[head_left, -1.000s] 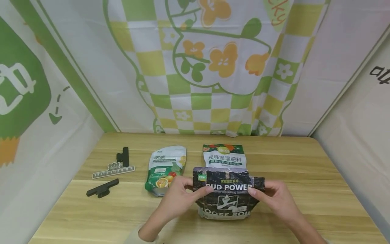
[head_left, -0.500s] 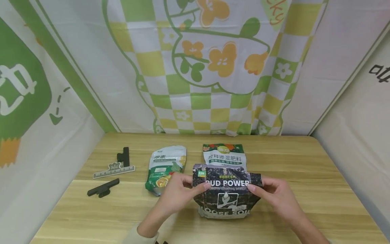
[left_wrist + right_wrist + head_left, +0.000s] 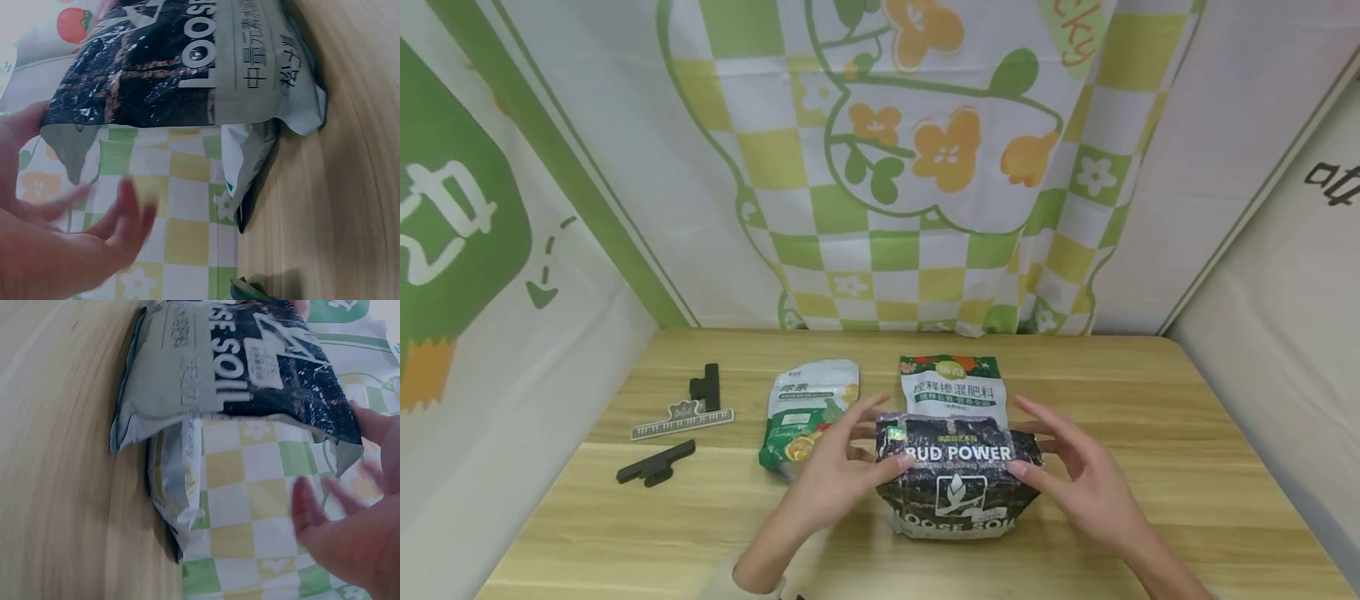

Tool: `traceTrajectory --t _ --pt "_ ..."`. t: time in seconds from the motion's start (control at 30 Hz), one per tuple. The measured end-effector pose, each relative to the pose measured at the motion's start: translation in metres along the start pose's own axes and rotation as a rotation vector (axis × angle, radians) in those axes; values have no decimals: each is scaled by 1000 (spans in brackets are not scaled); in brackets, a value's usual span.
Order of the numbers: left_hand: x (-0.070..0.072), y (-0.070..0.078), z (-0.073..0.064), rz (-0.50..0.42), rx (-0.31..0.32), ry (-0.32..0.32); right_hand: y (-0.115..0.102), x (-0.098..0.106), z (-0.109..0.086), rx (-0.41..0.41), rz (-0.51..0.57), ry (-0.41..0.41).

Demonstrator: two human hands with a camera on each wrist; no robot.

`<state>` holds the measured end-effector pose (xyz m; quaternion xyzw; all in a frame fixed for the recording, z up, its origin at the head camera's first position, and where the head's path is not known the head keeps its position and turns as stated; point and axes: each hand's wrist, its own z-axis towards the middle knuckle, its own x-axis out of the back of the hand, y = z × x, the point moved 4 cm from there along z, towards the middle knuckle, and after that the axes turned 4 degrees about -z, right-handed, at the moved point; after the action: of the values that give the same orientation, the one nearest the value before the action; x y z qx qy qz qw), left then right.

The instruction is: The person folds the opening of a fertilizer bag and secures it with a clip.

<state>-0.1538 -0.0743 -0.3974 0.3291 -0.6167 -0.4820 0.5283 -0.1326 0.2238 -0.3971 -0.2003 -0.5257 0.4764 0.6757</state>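
Observation:
A black and grey bag of loose soil [image 3: 958,492], marked "BUD POWER", stands on the table with its top folded over. At its left side, my left hand [image 3: 838,471] has the thumb against the front while its other fingers spread loosely. My right hand [image 3: 1090,492] mirrors this on the right, thumb on the front and fingers raised. In the left wrist view a grey flap [image 3: 74,150] hangs behind the bag, with the blurred fingers [image 3: 128,219] apart from it. In the right wrist view, the fingers [image 3: 306,506] also stand away from the bag.
A green and white fertilizer bag [image 3: 955,387] stands right behind the soil bag. Another green and white pouch [image 3: 805,412] lies to the left. Farther left are two black clips [image 3: 658,462] and a piano-keyboard clip [image 3: 683,421]. A checkered curtain [image 3: 895,250] hangs behind the table.
Both hands have loosened from gripping the folded top; their fingers now spread and lift while the thumbs stay at the front. The soil bag has sunk slightly.

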Motion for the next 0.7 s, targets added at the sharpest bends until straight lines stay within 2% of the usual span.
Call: traceTrajectory --t 0.1,0.17,0.23,0.33,0.4,0.53,0.7 --pt "0 4 -2 72 -151 24 -1 -1 0 164 -20 9" --pt "-1 7 -4 127 -275 24 -2 -1 0 245 -29 18" --pt "-1 11 -4 173 -376 18 0 -2 0 267 2 13" --pt "-3 11 -5 232 -481 8 6 -2 -2 259 29 -5" --pt "-3 10 -6 267 -503 7 10 -2 -5 237 32 -22" --pt "-3 2 -8 303 -490 -2 16 -3 -10 219 33 -47" --pt "-2 -7 -7 257 -448 -41 21 -5 -11 213 108 -64"
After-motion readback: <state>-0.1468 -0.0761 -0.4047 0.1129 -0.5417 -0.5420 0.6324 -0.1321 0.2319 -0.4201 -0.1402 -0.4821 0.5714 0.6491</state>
